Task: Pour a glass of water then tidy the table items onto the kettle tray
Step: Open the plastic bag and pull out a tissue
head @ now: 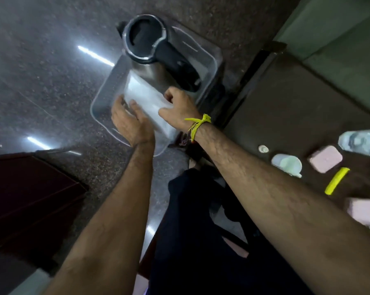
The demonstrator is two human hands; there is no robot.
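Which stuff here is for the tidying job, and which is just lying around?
For the job: clear plastic tray, steel kettle with black lid, white flat packet, both hands, pink boxes, yellow stick, clear glass.
Lying around: dark red furniture.

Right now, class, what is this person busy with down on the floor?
Both hands, the left hand and the right hand, hold a white box inside the clear tray, beside the kettle that stands in it. On the dark table to the right, a cup, two pink blocks, a yellow stick and a water bottle wait.
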